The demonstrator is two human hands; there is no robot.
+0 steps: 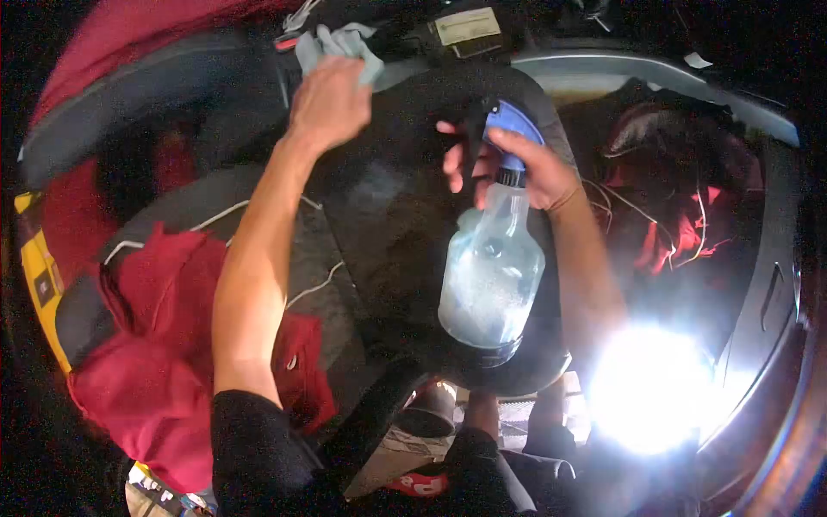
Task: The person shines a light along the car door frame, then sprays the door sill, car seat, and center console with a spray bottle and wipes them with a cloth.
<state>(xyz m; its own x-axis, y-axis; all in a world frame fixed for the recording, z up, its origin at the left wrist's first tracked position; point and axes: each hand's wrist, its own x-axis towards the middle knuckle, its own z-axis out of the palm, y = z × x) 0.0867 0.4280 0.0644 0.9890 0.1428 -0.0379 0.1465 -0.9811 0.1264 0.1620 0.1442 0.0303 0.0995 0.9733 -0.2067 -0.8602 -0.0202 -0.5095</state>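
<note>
My left hand is closed on a pale grey cloth, which bunches out beyond its knuckles at the far edge of a dark car seat. In my right hand is a spray bottle, gripped by its blue trigger head. The bottle is clear with a milky tint and hangs slightly tilted over the seat. Some right-hand fingers show in front of the trigger; whether they press it cannot be made out. A faint pale haze lies over the dark fabric left of the bottle.
A red garment drapes over the seat's left side, with a white cord near it. A glaring lamp shines at lower right. Red and dark items lie in the right footwell. A label is at the top.
</note>
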